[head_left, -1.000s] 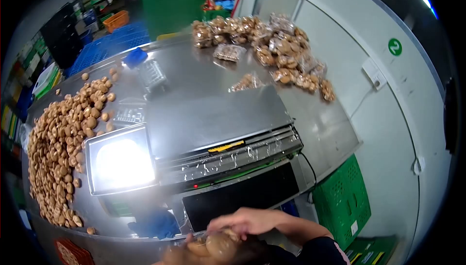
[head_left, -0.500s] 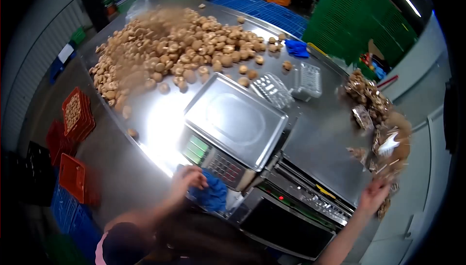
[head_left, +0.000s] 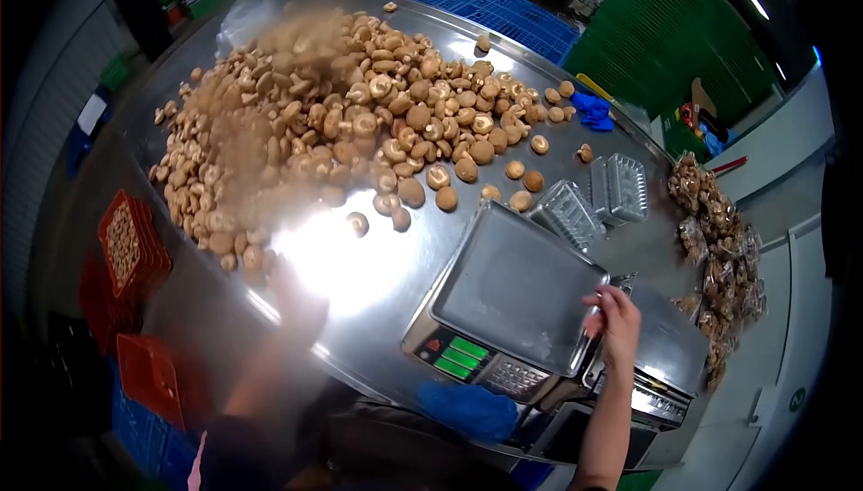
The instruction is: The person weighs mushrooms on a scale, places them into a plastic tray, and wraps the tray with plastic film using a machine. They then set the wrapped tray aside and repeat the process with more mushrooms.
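A large heap of brown mushrooms (head_left: 418, 118) spreads over the steel table. My left hand (head_left: 301, 298) is near the heap's front edge, smeared by motion and glare, so its fingers cannot be made out. Over the right edge of the weighing scale's metal pan (head_left: 517, 289) hovers my right hand (head_left: 618, 318), fingers loosely curled and apart, with nothing visible in them. Green displays (head_left: 461, 358) glow on the scale's front. Two clear plastic trays, a nearer one (head_left: 568, 212) and a farther one (head_left: 620, 188), lie behind the pan.
Wrapped packs of mushrooms (head_left: 710, 221) pile up along the right side. Beside the scale stands a wrapping machine (head_left: 661, 347). A blue cloth (head_left: 467, 410) lies at the table's front, and blue gloves (head_left: 593, 111) farther back. Red crates (head_left: 151, 379) stand on the floor at left.
My right hand has left the wrapped packs and moved left to the scale. My left hand has moved from beside the blue cloth toward the mushroom heap. The view has shifted left.
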